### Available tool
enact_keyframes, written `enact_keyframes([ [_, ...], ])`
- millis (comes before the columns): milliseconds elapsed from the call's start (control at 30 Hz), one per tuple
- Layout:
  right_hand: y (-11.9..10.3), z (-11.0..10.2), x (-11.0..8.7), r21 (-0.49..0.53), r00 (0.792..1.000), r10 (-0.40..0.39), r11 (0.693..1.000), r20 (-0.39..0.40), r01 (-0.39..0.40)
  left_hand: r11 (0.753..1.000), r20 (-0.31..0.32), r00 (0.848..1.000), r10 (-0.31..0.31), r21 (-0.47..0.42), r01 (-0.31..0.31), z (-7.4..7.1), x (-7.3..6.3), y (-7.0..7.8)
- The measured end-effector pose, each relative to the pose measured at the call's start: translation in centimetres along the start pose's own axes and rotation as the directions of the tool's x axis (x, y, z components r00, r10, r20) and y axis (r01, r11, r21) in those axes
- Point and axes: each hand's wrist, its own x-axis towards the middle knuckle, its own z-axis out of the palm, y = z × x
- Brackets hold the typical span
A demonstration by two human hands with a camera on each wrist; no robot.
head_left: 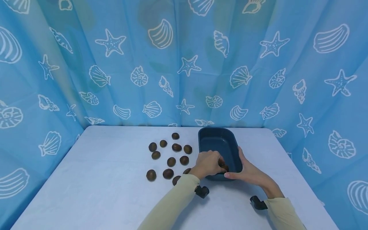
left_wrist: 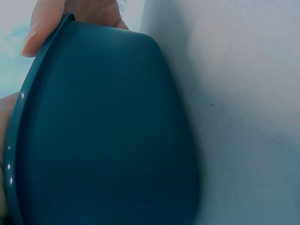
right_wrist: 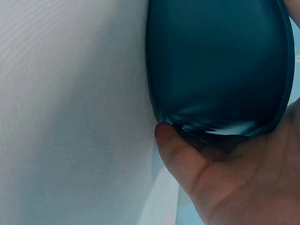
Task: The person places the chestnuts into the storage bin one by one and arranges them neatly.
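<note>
Head view: The dark teal tub [head_left: 219, 144] stands on the white counter [head_left: 86, 179], right of the loose chestnuts [head_left: 171, 162]. Your left hand [head_left: 209, 163] reaches over the near rim into the tub, fingers curled on a held chestnut [head_left: 225, 167]; whether a second lies beneath, you cannot confirm from here. Your right hand [head_left: 249, 172] clamps the near right corner, thumb at the rim, just beside the left fingertips. In my judgement, you do this step best with fingertips low to the tub floor and a gentle release, lest the nut roll. Count: one tub; twelve chestnuts visible on the counter, two partly hidden by your left arm; two black wrist cameras [head_left: 202, 191].

Left wrist view: One tub wall fills the frame, your right thumb over its rim. No chestnut shows.

Right wrist view: Your right hand braces the tub's side, one finger low near the counter; this spread grip should resist sliding.
</note>
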Motion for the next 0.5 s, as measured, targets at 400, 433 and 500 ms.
enact_keyframes([
  [400,-0.6,0.0,-0.1,-0.074,0.996,0.092,0.993,0.015,-0.090,0.945,-0.240,0.971,0.004,-0.316,-0.082,-3.4,-2.9,-3.6],
  [433,-0.6,0.0,-0.1,-0.074,0.996,0.093,0.993,0.014,-0.091,0.941,-0.254,0.967,-0.017,-0.332,-0.070,-4.0,-3.2,-4.1],
  [500,-0.6,0.0,-0.1,-0.073,0.995,0.095,0.993,0.010,-0.094,0.930,-0.286,0.956,-0.064,-0.364,-0.046,-5.1,-3.8,-5.3],
])
